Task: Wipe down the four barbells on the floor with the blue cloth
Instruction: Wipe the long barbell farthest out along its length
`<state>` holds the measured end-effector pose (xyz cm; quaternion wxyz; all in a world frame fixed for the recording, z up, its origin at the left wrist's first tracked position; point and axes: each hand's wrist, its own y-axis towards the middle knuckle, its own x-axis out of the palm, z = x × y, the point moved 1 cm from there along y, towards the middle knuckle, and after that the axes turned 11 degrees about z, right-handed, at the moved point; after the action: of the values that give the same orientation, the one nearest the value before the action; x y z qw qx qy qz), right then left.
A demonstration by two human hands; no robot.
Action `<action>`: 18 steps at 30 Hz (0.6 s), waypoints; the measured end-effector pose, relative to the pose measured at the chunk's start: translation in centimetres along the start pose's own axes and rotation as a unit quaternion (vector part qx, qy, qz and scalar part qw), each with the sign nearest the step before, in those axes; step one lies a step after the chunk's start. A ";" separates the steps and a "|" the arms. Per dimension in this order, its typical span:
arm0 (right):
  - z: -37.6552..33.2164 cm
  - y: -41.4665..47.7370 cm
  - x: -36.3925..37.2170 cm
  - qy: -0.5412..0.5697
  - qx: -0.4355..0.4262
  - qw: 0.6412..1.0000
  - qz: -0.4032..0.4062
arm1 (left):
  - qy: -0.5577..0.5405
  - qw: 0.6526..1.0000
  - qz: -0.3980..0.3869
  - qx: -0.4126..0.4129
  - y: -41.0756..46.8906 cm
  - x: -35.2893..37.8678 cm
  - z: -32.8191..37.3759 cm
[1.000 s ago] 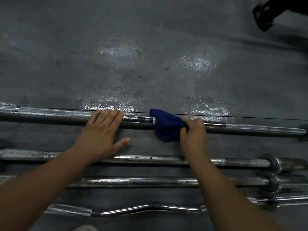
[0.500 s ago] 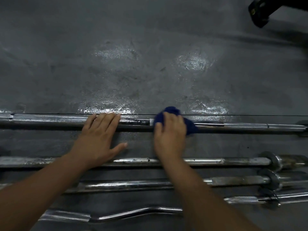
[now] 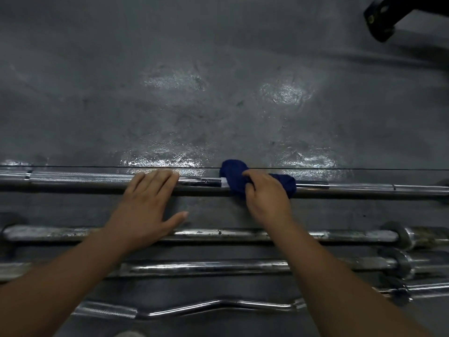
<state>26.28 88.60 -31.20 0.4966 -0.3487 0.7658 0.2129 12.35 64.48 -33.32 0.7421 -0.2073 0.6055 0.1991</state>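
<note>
Four steel bars lie side by side on the grey floor. On the farthest barbell (image 3: pixel 85 179) my left hand (image 3: pixel 145 210) rests flat, fingers spread over the shaft, palm reaching back towards the second barbell (image 3: pixel 340 235). My right hand (image 3: pixel 267 198) presses the blue cloth (image 3: pixel 233 176) around the farthest bar, just right of its middle; cloth bulges out on both sides of the hand. Nearer to me are the third barbell (image 3: pixel 218 266) and a curl bar (image 3: pixel 218 305) with a wavy shaft. My forearms hide parts of the nearer bars.
A black piece of gym equipment (image 3: pixel 381 18) stands at the top right corner. Thick sleeves and collars (image 3: pixel 408 242) of the nearer bars crowd the right side. Shiny grey floor (image 3: pixel 218 93) stretches beyond the farthest bar.
My right hand has slid the cloth back and forth along the farthest bar, first left, now a little right. The left hand has stayed flat on the bar.
</note>
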 end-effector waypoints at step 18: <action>-1.9 -4.6 2.7 -0.042 0.040 0.992 0.115 | -0.001 0.999 -0.004 0.032 -2.6 0.6 1.3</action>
<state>27.79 83.39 -32.81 0.5143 -0.2285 0.7871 0.2524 14.90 63.06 -33.51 0.7498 -0.1854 0.6100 0.1771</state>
